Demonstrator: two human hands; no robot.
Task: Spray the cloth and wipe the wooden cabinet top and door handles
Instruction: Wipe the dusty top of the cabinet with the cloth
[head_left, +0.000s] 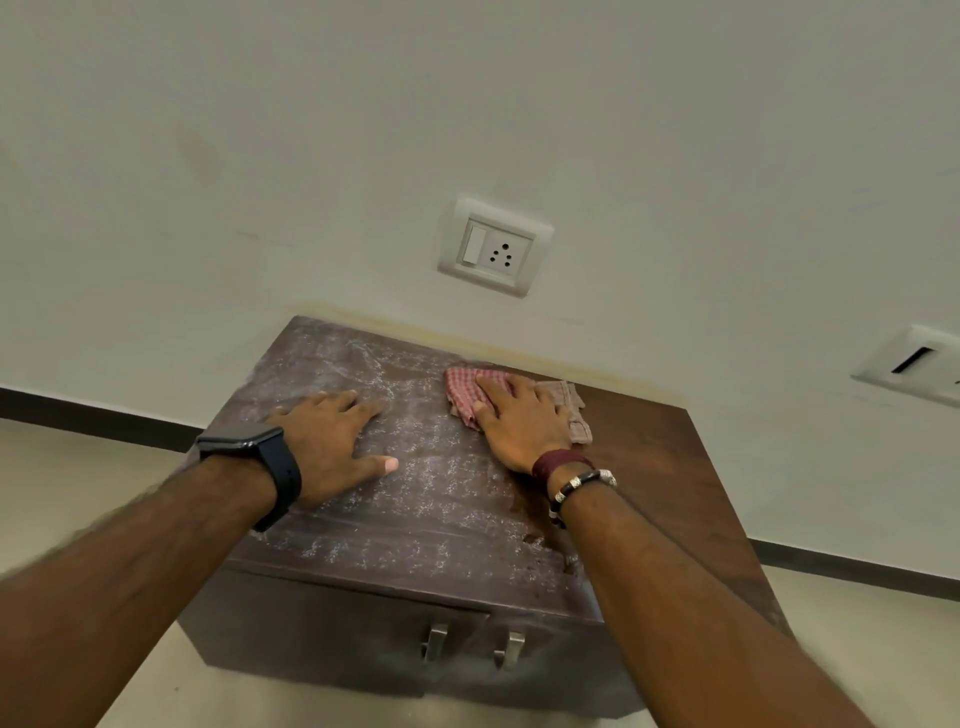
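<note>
A low dark wooden cabinet stands against the wall; its top (426, 499) is dusty white on the left and middle, darker and cleaner on the right. My right hand (519, 421) presses flat on a red-and-white checked cloth (462, 392) near the back of the top. My left hand (332, 441) lies flat on the dusty part, fingers spread, holding nothing. Two metal door handles (436, 642) (511, 649) hang on the cabinet front below. No spray bottle is in view.
A white wall socket with a switch (493, 247) sits on the wall just above the cabinet. Another white wall plate (914, 364) is at the right edge. Light floor and a dark skirting strip (104, 421) run on both sides.
</note>
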